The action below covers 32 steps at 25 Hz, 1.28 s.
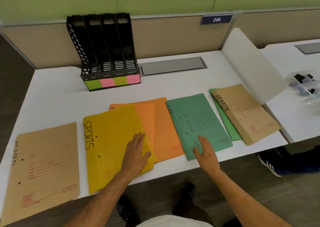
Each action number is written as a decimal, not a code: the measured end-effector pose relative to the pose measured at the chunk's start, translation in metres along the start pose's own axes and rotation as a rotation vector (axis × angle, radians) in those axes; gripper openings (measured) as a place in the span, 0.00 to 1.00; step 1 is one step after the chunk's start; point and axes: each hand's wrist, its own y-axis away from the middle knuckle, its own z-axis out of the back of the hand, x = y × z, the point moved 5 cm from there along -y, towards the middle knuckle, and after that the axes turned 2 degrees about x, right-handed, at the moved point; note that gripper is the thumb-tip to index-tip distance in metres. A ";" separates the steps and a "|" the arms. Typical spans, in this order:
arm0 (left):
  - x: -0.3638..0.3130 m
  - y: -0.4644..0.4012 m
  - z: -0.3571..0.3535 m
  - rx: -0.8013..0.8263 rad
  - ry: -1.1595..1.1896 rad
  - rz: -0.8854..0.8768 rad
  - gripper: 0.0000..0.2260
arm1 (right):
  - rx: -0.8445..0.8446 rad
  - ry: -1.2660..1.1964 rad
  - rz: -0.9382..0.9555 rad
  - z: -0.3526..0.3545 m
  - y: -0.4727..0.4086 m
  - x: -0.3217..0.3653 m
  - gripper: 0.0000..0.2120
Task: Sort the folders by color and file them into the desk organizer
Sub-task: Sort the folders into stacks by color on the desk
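The left hand (136, 150) lies flat, fingers straight, on the yellow folder (110, 140) near the surface's (173, 86) front edge. The right hand (205, 151), fingers relaxed, touches the teal folder (195, 121). The black organizer (105, 53) stands at the back edge.

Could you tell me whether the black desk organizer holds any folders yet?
Empty, as far as shows: the desk organizer stands upright with its four slots dark and bare, and every folder in view lies flat on the desk.
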 end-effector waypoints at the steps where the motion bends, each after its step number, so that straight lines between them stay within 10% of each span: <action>1: -0.019 -0.005 -0.012 0.005 0.000 -0.011 0.36 | 0.002 0.002 0.003 0.016 -0.006 -0.014 0.30; 11: -0.132 -0.045 -0.082 0.028 0.062 -0.036 0.30 | 0.035 0.153 -0.153 0.130 -0.073 -0.113 0.18; 17: -0.154 -0.084 -0.121 0.326 -0.193 -0.055 0.35 | 0.121 0.330 -0.187 0.141 -0.105 -0.125 0.08; 27: -0.151 -0.099 -0.145 0.465 -0.370 0.019 0.40 | 0.257 0.494 -0.191 0.129 -0.142 -0.143 0.28; 32: -0.149 -0.096 -0.147 0.472 -0.307 0.054 0.40 | 0.206 0.564 -0.117 0.130 -0.150 -0.137 0.20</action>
